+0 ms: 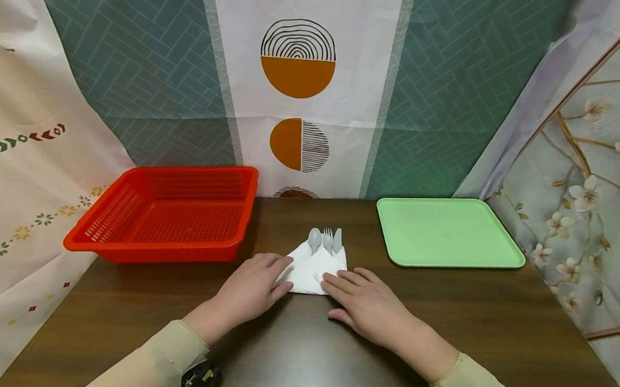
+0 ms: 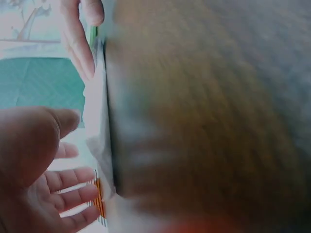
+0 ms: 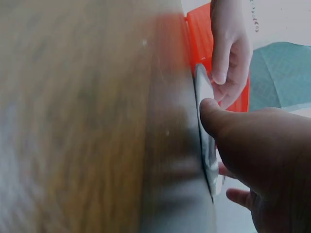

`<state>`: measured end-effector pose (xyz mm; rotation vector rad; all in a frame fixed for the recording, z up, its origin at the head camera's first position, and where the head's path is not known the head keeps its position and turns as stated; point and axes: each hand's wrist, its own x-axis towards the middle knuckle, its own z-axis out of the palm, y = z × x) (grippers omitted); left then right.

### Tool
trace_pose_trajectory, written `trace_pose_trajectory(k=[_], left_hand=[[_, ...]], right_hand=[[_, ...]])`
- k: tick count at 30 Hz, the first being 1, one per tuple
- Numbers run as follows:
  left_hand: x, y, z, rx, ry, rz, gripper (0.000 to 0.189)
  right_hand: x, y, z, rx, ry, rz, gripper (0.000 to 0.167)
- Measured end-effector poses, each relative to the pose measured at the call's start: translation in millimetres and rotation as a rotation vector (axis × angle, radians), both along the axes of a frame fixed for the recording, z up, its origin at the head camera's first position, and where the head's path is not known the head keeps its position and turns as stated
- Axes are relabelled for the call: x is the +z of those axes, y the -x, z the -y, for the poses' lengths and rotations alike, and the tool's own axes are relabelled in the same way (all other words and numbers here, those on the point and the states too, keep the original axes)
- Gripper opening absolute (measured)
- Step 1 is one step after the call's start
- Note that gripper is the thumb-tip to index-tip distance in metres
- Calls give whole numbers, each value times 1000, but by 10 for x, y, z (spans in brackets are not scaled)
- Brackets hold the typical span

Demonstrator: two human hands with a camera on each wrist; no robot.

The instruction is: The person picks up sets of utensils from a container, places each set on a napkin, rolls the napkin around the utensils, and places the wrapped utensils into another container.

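Observation:
A folded white napkin [image 1: 307, 272] lies on the table, with a grey spoon [image 1: 314, 239], fork [image 1: 328, 239] and knife [image 1: 337, 240] side by side, their heads showing above its top fold. The handles are hidden in the napkin. At the napkin's left edge is my left hand [image 1: 252, 285], its fingers loosely extended and the thumb near the lower corner. My right hand [image 1: 369, 302] rests its fingertips on the lower right part. Both wrist views show the napkin's thin edge between the left hand [image 2: 29, 160] and the right hand [image 3: 257, 150].
A red slotted basket [image 1: 157, 255] stands at the back left. To the back right lies a flat light-green tray [image 1: 453, 233]. Patterned cloths [image 1: 435, 106] hang behind and along both sides of the wooden table [image 1: 299, 348].

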<state>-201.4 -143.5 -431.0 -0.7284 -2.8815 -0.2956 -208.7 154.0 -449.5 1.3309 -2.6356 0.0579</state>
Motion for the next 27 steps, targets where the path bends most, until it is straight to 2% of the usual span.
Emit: trace_pose_trajectory(k=[4, 8, 13, 17, 23, 27], left_hand=[[-24, -14, 40, 130, -21, 40, 52], [-22, -33, 56, 213, -16, 71, 51], [-20, -28, 72, 260, -14, 104, 54], [-50, 25, 90, 299, -58, 186, 56], [-28, 110, 69, 350, -134, 306, 39], [-7, 139, 41, 357, -197, 333, 37]], right_hand=[[1, -13, 18, -6, -6, -20, 61], [-11, -18, 19, 2, -8, -44, 61], [-30, -22, 35, 14, -11, -52, 61], [-31, -27, 49, 12, -11, -52, 60], [-38, -33, 48, 7, -8, -32, 59], [-34, -36, 64, 9, 4, -13, 59]])
